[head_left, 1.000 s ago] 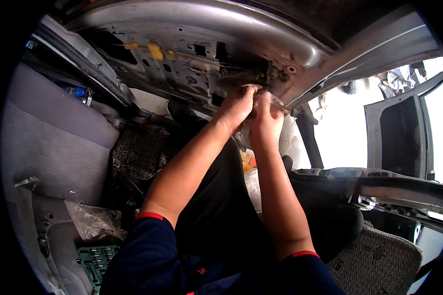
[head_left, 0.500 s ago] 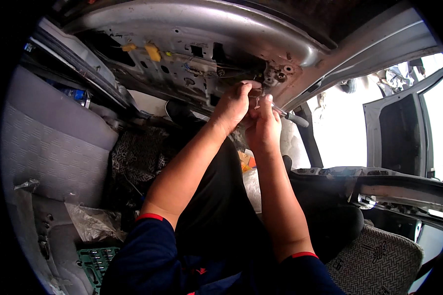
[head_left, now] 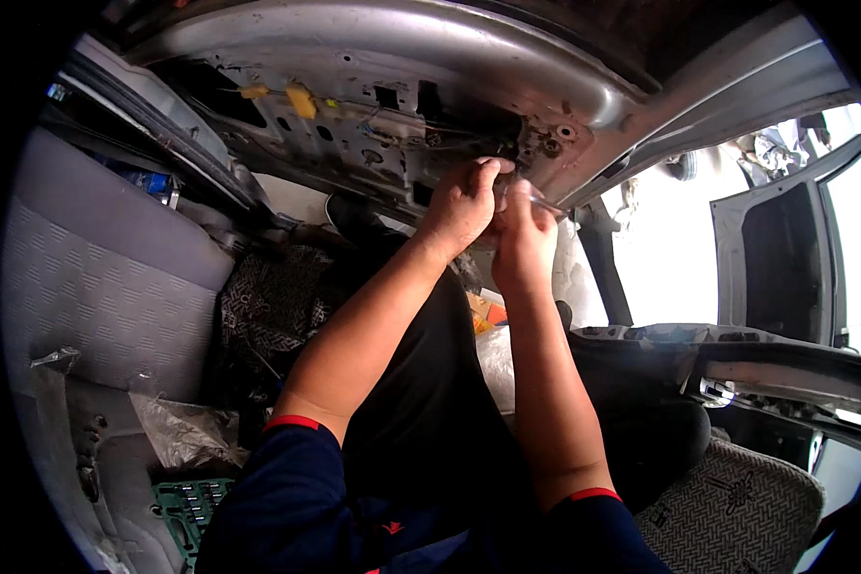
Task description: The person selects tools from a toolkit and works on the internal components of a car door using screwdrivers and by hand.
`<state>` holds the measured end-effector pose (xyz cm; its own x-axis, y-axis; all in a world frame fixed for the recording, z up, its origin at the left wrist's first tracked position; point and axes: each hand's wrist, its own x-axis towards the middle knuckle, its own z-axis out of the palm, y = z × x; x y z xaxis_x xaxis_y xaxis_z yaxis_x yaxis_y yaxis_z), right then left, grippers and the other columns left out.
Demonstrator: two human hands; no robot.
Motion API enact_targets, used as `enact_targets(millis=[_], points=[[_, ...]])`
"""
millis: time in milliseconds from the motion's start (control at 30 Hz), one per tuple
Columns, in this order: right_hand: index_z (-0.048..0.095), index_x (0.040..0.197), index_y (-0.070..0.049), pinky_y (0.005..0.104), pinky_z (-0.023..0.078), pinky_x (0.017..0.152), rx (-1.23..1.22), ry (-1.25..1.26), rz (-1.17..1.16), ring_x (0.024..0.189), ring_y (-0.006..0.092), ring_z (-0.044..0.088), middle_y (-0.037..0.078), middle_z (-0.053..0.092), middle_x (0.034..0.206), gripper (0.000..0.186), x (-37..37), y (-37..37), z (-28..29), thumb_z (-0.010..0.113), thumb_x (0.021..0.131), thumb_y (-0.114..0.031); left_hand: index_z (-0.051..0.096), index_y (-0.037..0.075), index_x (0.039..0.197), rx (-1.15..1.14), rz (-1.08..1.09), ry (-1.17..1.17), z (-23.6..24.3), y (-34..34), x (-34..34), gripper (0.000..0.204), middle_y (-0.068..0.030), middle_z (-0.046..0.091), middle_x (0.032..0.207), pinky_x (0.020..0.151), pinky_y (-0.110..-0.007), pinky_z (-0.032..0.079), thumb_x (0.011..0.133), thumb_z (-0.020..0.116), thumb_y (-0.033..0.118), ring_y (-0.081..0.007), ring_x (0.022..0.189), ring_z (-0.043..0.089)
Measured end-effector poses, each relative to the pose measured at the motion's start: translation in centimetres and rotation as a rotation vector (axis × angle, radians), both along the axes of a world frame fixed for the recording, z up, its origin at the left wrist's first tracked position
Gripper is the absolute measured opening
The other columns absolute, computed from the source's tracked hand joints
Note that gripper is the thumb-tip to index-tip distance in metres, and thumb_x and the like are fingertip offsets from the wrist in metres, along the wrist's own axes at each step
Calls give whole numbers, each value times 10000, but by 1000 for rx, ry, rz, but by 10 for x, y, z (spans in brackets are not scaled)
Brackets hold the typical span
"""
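Observation:
A bare silver vehicle door panel [head_left: 402, 57] spans the top of the view, with its inner holes and wiring exposed. At the panel's lower right edge, my left hand [head_left: 461, 206] is closed, thumb against bent fingers, and what it pinches is hidden. Right beside it, my right hand [head_left: 524, 234] is closed around a slim, shiny metal tool [head_left: 548, 206] whose end sticks out to the right. The kind of tool cannot be made out, and its working tip is hidden between the hands. Above the fingers are bolt holes and a dark opening in the metal.
Yellow blocks [head_left: 301, 100] hang on the panel at left. A grey seat [head_left: 115, 258] stands on the left, with clear plastic sheeting [head_left: 182, 430] and a green tool case [head_left: 187, 507] near it. A patterned mat [head_left: 737, 497] lies lower right. Another door [head_left: 784, 249] hangs beyond the right-hand opening.
My right hand has turned slightly, and the tool's grey handle that stuck out to the right is now less visible. Both hands have shifted a little to the right.

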<state>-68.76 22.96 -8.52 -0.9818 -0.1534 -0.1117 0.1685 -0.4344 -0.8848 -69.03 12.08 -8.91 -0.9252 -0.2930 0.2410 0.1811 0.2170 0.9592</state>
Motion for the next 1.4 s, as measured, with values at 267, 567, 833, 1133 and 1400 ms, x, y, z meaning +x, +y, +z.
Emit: enact_targets(millis=[267,567,833,1133,1400], points=[[603,925,-111,252,447,621,-511,-224,39,643,100,525,-16,606,797,244,2,-9,0,559,1039,-322,628,40,1138,-436,87,321,-23,-8,-8,205,-158,690,1099,874,-386,543,975,526,112,-304,1007,673],[644,999,-61,289,509,718,152,153,-22,789,139,629,30,664,878,248,-4,5,-14,560,1040,-291,676,12,1092,-360,159,246,-13,7,-3,322,-157,696,1077,932,-410,501,1008,415,182,-349,1008,637],[596,1203,26,271,490,855,269,215,-135,952,127,594,62,658,1049,312,5,-10,1,607,1018,-226,662,-13,1090,-530,151,301,-21,-2,-7,283,-197,695,1088,894,-393,534,994,482,183,-340,1006,675],[604,1197,35,286,515,819,458,234,-175,878,156,653,101,704,977,340,7,-9,6,626,999,-240,650,47,1137,-362,83,262,-17,-6,-5,239,-166,695,1112,921,-372,521,977,492,126,-324,1022,671],[623,1107,-80,280,475,724,-562,-249,85,814,84,578,4,643,919,242,4,-5,-2,553,1026,-297,678,20,1100,-296,116,336,-18,1,-6,314,-160,714,1076,933,-373,508,996,428,179,-311,1039,668]])
